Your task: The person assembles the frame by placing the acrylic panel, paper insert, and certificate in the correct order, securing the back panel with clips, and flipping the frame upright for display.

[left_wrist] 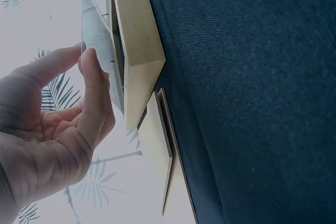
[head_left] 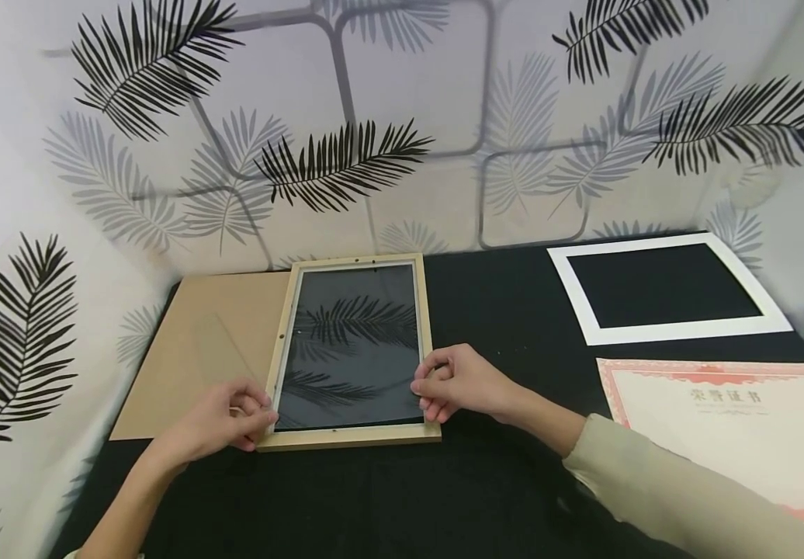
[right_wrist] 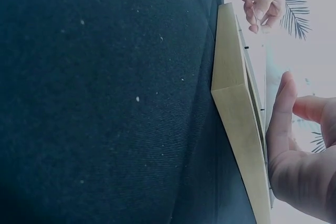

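Observation:
A wooden picture frame (head_left: pixel 353 439) lies on the black cloth, its small dark tabs showing along the rim. Over its opening is a clear pane (head_left: pixel 346 349) that mirrors the leaf pattern of the backdrop. My left hand (head_left: pixel 223 419) pinches the pane near the frame's front left corner; the left wrist view shows the thin sheet (left_wrist: pixel 97 19) between thumb and fingers, raised above the frame. At the right side, my right hand (head_left: pixel 461 384) pinches the pane's other edge with thumb and fingers. Glare in the right wrist view partly hides that edge.
A brown backing board (head_left: pixel 234 310) lies left of the frame, partly under or against it. To the right are a white mat border (head_left: pixel 674 334) and a red-edged certificate sheet (head_left: pixel 737 442). A leaf-patterned curtain (head_left: pixel 416 93) hangs behind the black cloth (head_left: pixel 486 497).

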The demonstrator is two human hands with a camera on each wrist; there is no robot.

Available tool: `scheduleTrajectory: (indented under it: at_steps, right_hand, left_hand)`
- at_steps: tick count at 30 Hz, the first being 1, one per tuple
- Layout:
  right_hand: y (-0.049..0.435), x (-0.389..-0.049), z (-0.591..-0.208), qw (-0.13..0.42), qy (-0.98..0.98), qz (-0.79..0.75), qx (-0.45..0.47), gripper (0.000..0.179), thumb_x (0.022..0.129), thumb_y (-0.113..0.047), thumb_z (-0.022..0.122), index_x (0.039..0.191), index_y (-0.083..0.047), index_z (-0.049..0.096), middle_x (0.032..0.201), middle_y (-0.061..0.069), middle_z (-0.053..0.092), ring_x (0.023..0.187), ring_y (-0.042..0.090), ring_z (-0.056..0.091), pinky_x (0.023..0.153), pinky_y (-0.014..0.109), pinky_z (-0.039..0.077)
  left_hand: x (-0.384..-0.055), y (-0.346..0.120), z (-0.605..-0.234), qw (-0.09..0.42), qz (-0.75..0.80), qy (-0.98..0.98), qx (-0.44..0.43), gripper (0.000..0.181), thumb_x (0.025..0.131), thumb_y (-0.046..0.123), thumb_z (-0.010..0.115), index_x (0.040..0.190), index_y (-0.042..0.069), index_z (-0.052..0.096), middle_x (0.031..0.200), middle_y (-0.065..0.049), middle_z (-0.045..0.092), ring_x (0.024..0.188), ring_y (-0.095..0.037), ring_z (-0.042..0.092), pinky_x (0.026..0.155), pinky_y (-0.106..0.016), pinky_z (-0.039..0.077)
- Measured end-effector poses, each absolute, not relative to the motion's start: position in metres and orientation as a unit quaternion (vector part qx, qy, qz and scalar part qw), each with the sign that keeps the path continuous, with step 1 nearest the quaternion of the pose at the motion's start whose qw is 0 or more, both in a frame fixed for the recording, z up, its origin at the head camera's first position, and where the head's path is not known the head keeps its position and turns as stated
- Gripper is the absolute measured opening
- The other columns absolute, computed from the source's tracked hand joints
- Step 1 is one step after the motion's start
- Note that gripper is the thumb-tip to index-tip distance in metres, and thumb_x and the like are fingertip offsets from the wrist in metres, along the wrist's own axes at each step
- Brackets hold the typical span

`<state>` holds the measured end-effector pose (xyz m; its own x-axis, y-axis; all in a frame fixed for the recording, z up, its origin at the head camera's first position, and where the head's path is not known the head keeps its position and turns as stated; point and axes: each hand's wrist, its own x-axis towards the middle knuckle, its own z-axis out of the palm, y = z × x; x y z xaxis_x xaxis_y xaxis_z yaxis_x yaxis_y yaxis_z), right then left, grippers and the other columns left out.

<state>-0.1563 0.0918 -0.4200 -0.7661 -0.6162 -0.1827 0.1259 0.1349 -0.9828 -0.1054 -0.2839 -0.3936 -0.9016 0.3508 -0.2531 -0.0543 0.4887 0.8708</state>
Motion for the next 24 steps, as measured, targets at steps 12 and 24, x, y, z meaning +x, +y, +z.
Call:
scheduleTrajectory:
  at_steps: [12,24]
  right_hand:
    - [0.0916,-0.1593,-0.4206,0.293,0.699,-0.628,-0.177,0.021,0.097,-0.007,0.07,0.109,0.008,0.061,0.079,0.018,0.07,0.064,0.021,0.07,0.062,0.035,0.061]
    - [0.0914,-0.163,-0.4165,0.293,0.709,-0.622,-0.16,0.018,0.097,-0.005,0.07,0.106,0.008,0.063,0.079,0.018,0.07,0.063,0.02,0.07,0.061,0.033,0.061]
  left_hand:
    - [-0.1078,-0.2834,-0.3933,0.196,0.491,0.845,0.082,0.032,0.096,0.008,0.071,0.112,-0.013,0.054,0.086,-0.014,0.067,0.072,-0.031,0.068,0.062,-0.036,0.061]
    - [-0.1089,-0.2796,-0.3942,0.17,0.466,0.866,0.066,0.039,0.096,0.009,0.073,0.12,-0.016,0.055,0.086,-0.011,0.068,0.07,-0.028,0.068,0.062,-0.035,0.061]
